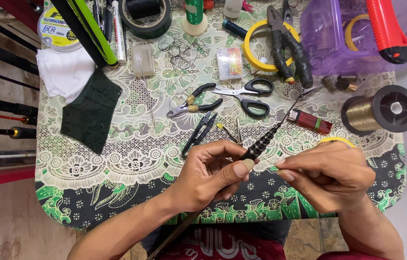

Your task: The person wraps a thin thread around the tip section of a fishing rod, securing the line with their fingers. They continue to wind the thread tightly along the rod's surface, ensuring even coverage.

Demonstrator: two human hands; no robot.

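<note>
Fingers of the left hand [210, 175] pinch the thread-wrapped rod tip [261, 143] to steady it, right hand [331, 175] closed just beside, apparently tensioning fine thread, scissors [249, 94] lying beyond both.

Two hands: left hand [208, 175] and right hand [331, 175], both pinching one rod [261, 142] at 6 o'clock. One pair of scissors [249, 94] at centre. Two pairs of pliers: small pliers [194, 102] at centre, big pliers [288, 45] at 1 o'clock. One snips [199, 132]. One lighter [312, 120]. One gold spool [381, 111] at 3 o'clock. One yellow tape ring [256, 48]. One black tape roll [146, 21] at 12 o'clock. One dark cloth [90, 113] at 9 o'clock.
</note>
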